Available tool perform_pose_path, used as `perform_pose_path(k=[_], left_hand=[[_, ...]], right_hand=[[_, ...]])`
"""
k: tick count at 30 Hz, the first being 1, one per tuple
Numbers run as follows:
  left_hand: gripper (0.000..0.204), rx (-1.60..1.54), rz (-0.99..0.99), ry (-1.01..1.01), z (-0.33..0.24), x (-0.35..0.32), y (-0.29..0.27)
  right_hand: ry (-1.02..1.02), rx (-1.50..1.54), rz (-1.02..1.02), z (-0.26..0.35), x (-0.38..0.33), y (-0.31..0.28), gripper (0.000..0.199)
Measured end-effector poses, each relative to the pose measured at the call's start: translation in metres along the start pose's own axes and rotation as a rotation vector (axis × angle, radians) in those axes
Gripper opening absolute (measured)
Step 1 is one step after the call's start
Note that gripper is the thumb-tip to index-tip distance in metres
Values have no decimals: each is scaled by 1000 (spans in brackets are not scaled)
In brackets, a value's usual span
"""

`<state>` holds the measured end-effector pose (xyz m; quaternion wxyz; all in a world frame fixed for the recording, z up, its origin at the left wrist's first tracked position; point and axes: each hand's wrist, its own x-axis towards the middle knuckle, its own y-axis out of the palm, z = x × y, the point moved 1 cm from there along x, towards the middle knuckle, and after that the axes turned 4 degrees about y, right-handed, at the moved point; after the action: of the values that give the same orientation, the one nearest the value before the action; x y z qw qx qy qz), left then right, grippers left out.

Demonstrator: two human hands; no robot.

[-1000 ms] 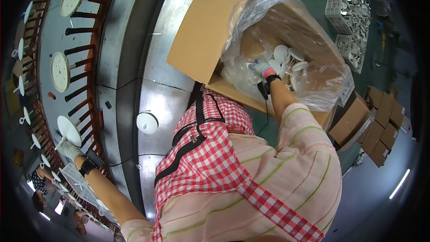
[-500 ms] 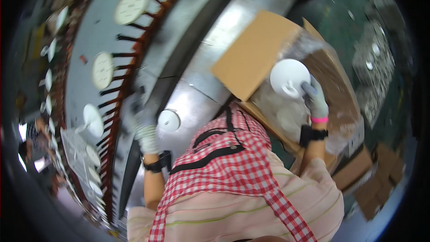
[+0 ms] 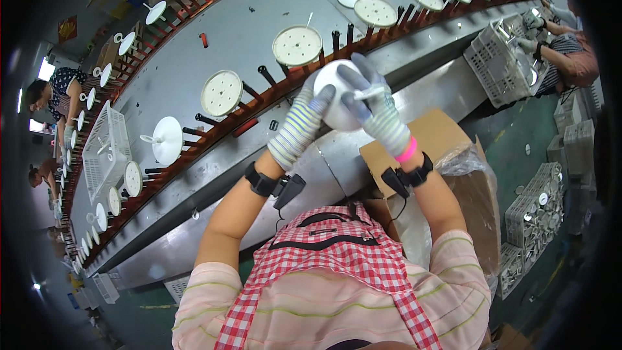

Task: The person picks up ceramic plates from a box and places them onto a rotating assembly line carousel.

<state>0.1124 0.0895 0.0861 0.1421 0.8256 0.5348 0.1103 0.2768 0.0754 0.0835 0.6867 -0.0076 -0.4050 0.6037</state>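
Out in front of me, both hands grip a white round disc (image 3: 332, 82) that has a short white stem standing up from it. My left hand (image 3: 299, 126), in a striped glove with grey fingertips, closes on its left edge with the thumb on top. My right hand (image 3: 382, 107), gloved alike with a pink band at the wrist, has its fingers bent over the right side, around the stem. Parts of the disc are hidden under the fingers. Just beyond, a cream disc with small holes (image 3: 297, 45) rests on the rack of the line.
Black-tipped pegs (image 3: 266, 76) stick out along the curved brown rail. A metal ledge (image 3: 311, 172) runs below it. By my right arm stands an open cardboard box (image 3: 470, 188) with plastic lining. White crates (image 3: 107, 149) stand left and right, and other people work at both ends.
My right hand has carried a white disc from above the box up toward the line. My left hand has come over and now holds a disc too. The view has turned.
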Motion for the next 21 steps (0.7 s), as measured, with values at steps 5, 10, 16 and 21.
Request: perform_pose_path(k=[5,10,16,21], left_hand=[[65,271,89,-35,-22,3,-30],[61,419,104,-111,-15,30,-39],[65,813,-159,30,-16,117,-53],[56,811,-264,-281,15,202,-60]], right_hand=[[254,-251,-360,-97,94,8,32],[446,-556,-13,-161,150,1,58],[335,-578,-3,-111,121,43,50],[149,-691,-109,-98,101,80,48]])
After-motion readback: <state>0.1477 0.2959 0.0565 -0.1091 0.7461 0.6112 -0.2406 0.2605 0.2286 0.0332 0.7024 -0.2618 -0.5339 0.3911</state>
